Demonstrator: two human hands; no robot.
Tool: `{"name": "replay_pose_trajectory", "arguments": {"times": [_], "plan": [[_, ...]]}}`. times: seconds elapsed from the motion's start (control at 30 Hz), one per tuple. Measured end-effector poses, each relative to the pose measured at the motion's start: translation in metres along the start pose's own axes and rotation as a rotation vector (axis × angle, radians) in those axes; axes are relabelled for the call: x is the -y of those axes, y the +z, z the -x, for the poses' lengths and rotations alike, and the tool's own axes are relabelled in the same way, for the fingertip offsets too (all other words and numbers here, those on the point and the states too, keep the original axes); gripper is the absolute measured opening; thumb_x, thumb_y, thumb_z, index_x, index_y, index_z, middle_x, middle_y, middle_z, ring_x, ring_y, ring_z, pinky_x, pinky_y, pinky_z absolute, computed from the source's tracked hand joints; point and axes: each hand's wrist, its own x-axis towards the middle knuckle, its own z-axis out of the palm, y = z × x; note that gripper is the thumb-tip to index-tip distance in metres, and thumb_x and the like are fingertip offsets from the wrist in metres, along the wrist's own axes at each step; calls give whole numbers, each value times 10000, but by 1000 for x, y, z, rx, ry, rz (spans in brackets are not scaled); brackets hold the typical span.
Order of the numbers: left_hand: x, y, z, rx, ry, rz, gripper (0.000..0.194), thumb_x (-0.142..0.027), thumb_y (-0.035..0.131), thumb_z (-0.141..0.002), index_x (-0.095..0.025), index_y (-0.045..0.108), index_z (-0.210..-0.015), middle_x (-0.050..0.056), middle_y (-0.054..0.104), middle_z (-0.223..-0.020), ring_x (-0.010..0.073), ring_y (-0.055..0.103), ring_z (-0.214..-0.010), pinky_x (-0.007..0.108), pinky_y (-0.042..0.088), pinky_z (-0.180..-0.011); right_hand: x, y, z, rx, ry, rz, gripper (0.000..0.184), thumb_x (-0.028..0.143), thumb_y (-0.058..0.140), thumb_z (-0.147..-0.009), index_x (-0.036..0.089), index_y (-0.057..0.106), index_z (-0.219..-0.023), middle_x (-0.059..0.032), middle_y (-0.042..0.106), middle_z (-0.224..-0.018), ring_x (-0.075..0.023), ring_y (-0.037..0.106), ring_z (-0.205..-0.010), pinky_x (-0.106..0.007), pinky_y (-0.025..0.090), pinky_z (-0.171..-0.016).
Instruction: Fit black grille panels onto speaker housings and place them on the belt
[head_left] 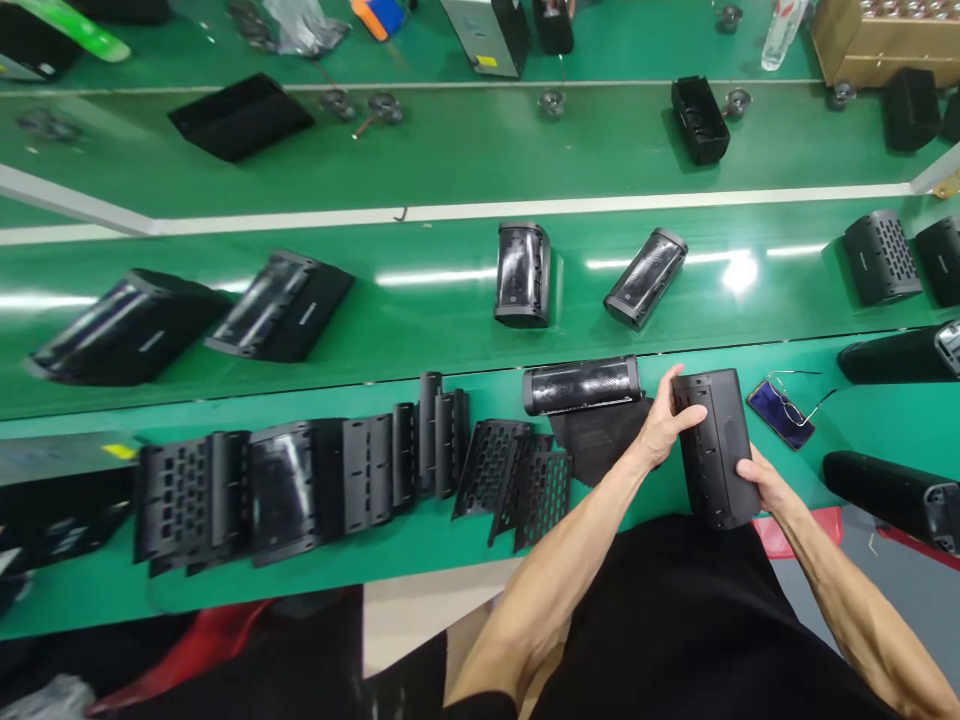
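A black speaker housing (pixel 716 450) is held between my two hands above the near edge of the green bench. My left hand (pixel 666 420) grips its upper left side, with the thumb across the face. Low on its right side, my right hand (pixel 765 478) clasps it, and most of those fingers are hidden behind it. Left of my left hand, a glossy black speaker casing (pixel 581 385) lies on its side, touching a dark cloth (pixel 600 440). Perforated black grilles (pixel 491 465) stand further left.
Several black panels and casings (pixel 285 490) line the bench at left. Glasses and a phone (pixel 780 412) lie to the right, near long black cases (pixel 892 490). Behind, a green conveyor (pixel 435 300) carries speaker casings, and a cardboard box (pixel 847 45) sits at the back right.
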Motion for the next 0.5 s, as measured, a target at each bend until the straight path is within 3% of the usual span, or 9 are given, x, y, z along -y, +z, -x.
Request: {"name": "replay_pose_trajectory", "arguments": {"times": [0.13,0.23,0.3,0.37,0.43,0.5], "plan": [[4,2,0,9,12,26,1172,-530,952,-671,-254,347,-1636,135,635,-1466,372,569,-1411,531,396,-1238,3,4,6,16,-41,59,894,563,885,-708,292,601,-1510,-97,690,-1482,-378,639,-1370,-515,498,-1190],[8,-1,-5,-21,3,-40,1291,-618,917,-693,-279,203,-1714,175,473,-1663,386,517,-1474,543,395,-1243,11,9,4,-23,-106,144,984,579,873,-758,314,481,-1621,-86,579,-1618,-369,557,-1477,-519,454,-1238],[13,-4,-3,-80,-57,-152,1343,-661,903,-713,-303,121,-1744,205,296,-1776,411,485,-1505,574,408,-1227,20,11,-4,-170,-182,305,1101,567,886,-772,338,344,-1702,-84,458,-1712,-359,470,-1554,-520,409,-1275],[21,-9,5,-108,-131,-242,1304,-677,885,-744,-290,149,-1748,236,233,-1798,423,487,-1504,596,430,-1202,32,13,-16,-374,-245,527,1235,559,927,-733,357,245,-1743,-105,394,-1735,-385,389,-1602,-540,383,-1289],[30,-13,17,-95,-169,-282,1175,-665,862,-782,-250,283,-1716,260,333,-1753,402,544,-1453,591,464,-1170,43,16,-33,-538,-253,738,1293,577,943,-697,372,225,-1753,-142,414,-1685,-441,358,-1605,-583,396,-1266],[39,-18,30,-92,-175,-311,992,-627,856,-801,-223,465,-1618,250,503,-1646,359,631,-1335,573,508,-1122,48,22,-51,-620,-197,925,1245,595,919,-719,381,251,-1748,-174,447,-1616,-490,373,-1580,-631,411,-1234]]}}
